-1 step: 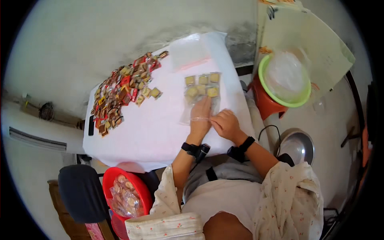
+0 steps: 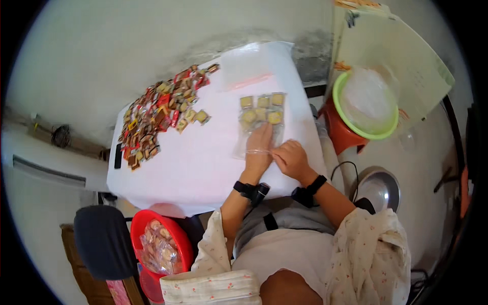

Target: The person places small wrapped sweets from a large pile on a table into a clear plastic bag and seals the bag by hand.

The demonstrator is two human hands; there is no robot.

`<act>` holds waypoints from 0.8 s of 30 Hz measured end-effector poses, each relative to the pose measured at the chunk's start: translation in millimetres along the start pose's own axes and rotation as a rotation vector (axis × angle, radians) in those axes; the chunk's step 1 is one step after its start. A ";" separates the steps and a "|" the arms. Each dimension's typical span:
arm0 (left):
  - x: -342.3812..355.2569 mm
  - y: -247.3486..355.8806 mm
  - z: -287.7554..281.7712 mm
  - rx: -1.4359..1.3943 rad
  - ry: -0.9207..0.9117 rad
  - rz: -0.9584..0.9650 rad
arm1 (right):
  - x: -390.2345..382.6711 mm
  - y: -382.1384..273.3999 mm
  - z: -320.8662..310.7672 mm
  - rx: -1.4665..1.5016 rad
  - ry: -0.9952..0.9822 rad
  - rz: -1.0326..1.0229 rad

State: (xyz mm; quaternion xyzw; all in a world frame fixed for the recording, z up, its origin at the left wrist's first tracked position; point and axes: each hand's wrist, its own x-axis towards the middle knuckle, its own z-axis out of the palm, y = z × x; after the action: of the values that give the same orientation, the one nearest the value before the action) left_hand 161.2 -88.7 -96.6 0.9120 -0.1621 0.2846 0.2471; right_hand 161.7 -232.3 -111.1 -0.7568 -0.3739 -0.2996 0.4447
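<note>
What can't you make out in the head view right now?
All in the head view:
Left hand: palm side, hidden by the back of the hand.
Right hand: whether its fingertips pinch the clear bag, too small.
Red tub: lower packets, hidden by upper ones.
Pale board: small marks, blurred.

This looks like a room in a home, possibly a workroom: a cloth-covered table (image 2: 198, 165) stands by a bare, stained wall (image 2: 137, 51), a padded chair (image 2: 101, 244) at near left, and on the right a green basin (image 2: 375, 136) on a red-brown stool (image 2: 337, 123) and a metal basin (image 2: 377, 190) on the floor (image 2: 421, 213).
</note>
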 end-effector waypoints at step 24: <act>23.9 -174.4 -75.4 0.618 -0.282 -0.303 | 2.1 0.1 -7.0 -0.004 -0.046 0.039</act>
State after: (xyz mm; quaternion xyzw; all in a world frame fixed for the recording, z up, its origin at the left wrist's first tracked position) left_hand 223.0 92.5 -90.8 0.9874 0.0360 0.1518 -0.0252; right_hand 162.0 -238.0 -106.6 -0.7714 -0.3687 -0.2743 0.4401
